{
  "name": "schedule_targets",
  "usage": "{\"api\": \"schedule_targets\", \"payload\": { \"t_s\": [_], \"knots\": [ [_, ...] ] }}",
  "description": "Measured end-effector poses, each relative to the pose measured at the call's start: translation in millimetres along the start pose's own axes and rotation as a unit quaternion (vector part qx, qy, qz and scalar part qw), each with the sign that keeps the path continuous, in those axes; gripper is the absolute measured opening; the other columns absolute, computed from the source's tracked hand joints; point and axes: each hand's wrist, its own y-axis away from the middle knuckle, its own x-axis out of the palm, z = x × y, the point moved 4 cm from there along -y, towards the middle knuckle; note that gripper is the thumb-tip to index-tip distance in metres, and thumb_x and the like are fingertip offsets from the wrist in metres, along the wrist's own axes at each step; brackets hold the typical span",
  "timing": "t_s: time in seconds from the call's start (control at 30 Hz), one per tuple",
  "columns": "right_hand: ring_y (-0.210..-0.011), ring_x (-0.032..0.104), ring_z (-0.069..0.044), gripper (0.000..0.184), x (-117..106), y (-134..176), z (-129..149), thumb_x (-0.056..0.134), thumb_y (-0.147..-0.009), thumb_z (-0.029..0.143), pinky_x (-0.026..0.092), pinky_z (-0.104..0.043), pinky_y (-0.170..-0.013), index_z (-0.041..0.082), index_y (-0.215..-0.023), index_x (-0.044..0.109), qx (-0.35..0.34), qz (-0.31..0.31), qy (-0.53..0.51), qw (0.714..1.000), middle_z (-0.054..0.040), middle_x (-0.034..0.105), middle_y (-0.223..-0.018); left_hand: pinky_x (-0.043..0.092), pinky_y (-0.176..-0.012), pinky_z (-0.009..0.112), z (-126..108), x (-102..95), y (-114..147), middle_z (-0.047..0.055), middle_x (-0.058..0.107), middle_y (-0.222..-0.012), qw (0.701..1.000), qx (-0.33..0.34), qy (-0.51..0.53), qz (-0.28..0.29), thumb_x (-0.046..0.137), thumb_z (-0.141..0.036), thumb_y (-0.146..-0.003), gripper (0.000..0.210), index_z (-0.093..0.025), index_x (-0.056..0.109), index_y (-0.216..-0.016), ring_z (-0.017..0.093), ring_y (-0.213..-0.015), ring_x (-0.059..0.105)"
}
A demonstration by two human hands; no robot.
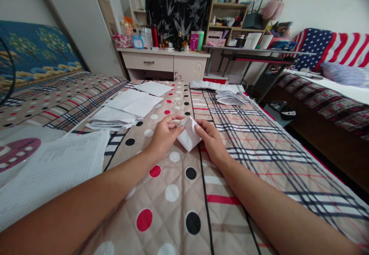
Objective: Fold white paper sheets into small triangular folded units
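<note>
Left hand (163,135): pinches folded white paper (189,136)
Right hand (212,139): pinches same paper
White sheets (142,105): left of paper

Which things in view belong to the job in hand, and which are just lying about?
In the job, judging by the matching white paper:
- folded paper, held by left hand and right hand
- loose sheets, likely
- folded stack, likely

Lying about:
- red bottle
- blue clock
- green tube
- router
</note>
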Motion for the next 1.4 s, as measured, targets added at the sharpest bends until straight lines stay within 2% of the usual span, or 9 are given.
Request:
{"api": "schedule_targets", "payload": {
  "t_s": [0.2, 0.27, 0.33, 0.43, 0.6, 0.77, 1.0, 1.17, 1.4],
  "knots": [
    [-0.08, 0.06, -0.018, 0.025, 2, -1, -6, 0.064, -0.082, 0.037, 0.046, -0.029, -0.071, 0.018, -0.099, 0.067, 0.029, 0.017, -0.026, 0.999, -0.0043, 0.069, -0.091, 0.047, -0.056, 0.023, 0, -0.5, -2, 0.003, 0.072, -0.081, 0.999, -0.035, 0.024, -0.009, 0.079, -0.032, -0.066, 0.043, -0.016, 0.063, -0.102, 0.014, -0.062, 0.064],
    [-0.082, 0.06, -0.019, 0.025, 3, 1, -3, 0.061, -0.085, 0.038, 0.046, -0.03, -0.072, 0.019, -0.099, 0.066, 0.002, 0.018, 0.026, 0.999, -0.0053, 0.069, -0.092, 0.047, -0.056, 0.022, 1, -0.6, -3, 0.005, 0.072, -0.08, 0.999, -0.045, 0.027, -0.007, 0.08, -0.034, -0.065, 0.039, -0.014, 0.066, -0.095, 0.014, -0.062, 0.064],
    [-0.085, 0.059, -0.02, 0.028, 1, 3, 5, 0.063, -0.084, 0.041, 0.046, -0.032, -0.074, 0.02, -0.103, 0.064, -0.048, -0.02, 0.114, 0.992, -0.0058, 0.067, -0.097, 0.047, -0.058, 0.022, 2, -1.0, -3, 0.005, 0.073, -0.079, 0.999, -0.043, 0.024, -0.011, 0.08, -0.035, -0.066, 0.035, -0.013, 0.069, -0.09, 0.013, -0.063, 0.064],
    [-0.09, 0.057, -0.021, 0.033, -1, 8, 20, 0.075, -0.074, 0.039, 0.045, -0.033, -0.075, 0.022, -0.097, 0.058, -0.142, -0.086, 0.254, 0.953, -0.0055, 0.061, -0.1, 0.048, -0.062, 0.021, 3, -1.3, -3, 0.004, 0.073, -0.081, 0.999, -0.016, 0.016, -0.025, 0.081, -0.032, -0.066, 0.031, -0.013, 0.07, -0.088, 0.013, -0.068, 0.065],
    [-0.092, 0.055, -0.021, 0.015, 4, 12, 30, 0.069, -0.077, 0.024, 0.044, -0.035, -0.079, 0.022, -0.077, 0.054, -0.213, -0.08, 0.368, 0.902, -0.005, 0.057, -0.095, 0.047, -0.056, 0.022, 3, -0.8, -2, 0.003, 0.072, -0.076, 0.999, 0.002, -0.01, -0.041, 0.079, -0.031, -0.068, 0.028, -0.014, 0.068, -0.086, 0.013, -0.062, 0.063],
    [-0.082, 0.056, -0.019, 0.011, 5, 12, 29, 0.058, -0.082, 0.019, 0.043, -0.033, -0.073, 0.022, -0.075, 0.051, -0.208, -0.068, 0.376, 0.901, -0.0043, 0.056, -0.089, 0.048, -0.061, 0.022, 1, -2.7, -2, 0.003, 0.072, -0.079, 0.998, 0.015, -0.03, -0.052, 0.081, -0.03, -0.065, 0.03, -0.014, 0.069, -0.087, 0.014, -0.068, 0.064],
    [-0.082, 0.056, -0.018, 0.009, 9, 14, 29, 0.054, -0.085, 0.018, 0.043, -0.031, -0.073, 0.022, -0.078, 0.049, -0.233, -0.04, 0.361, 0.902, -0.0043, 0.057, -0.09, 0.049, -0.07, 0.026, 0, -0.8, -5, 0.009, 0.074, -0.101, 0.999, -0.017, -0.037, -0.017, 0.082, -0.037, -0.064, 0.044, -0.012, 0.073, -0.1, 0.018, -0.082, 0.066],
    [-0.08, 0.057, -0.018, 0.011, 7, 15, 31, 0.051, -0.087, 0.018, 0.044, -0.031, -0.073, 0.023, -0.078, 0.047, -0.243, -0.069, 0.338, 0.906, -0.0038, 0.058, -0.086, 0.048, -0.067, 0.026, 0, -0.9, -6, 0.008, 0.075, -0.094, 0.999, -0.018, -0.032, -0.028, 0.085, -0.035, -0.059, 0.042, -0.011, 0.074, -0.093, 0.017, -0.077, 0.065],
    [-0.084, 0.059, -0.018, 0.01, 6, 16, 34, 0.052, -0.085, 0.015, 0.044, -0.032, -0.075, 0.022, -0.078, 0.05, -0.263, -0.088, 0.326, 0.904, -0.0046, 0.062, -0.09, 0.045, -0.061, 0.023, -3, 1.7, -5, 0.003, 0.07, -0.077, 0.999, -0.03, -0.02, 0.014, 0.086, -0.035, -0.055, 0.039, -0.012, 0.07, -0.083, 0.012, -0.065, 0.06]
  ]
}}
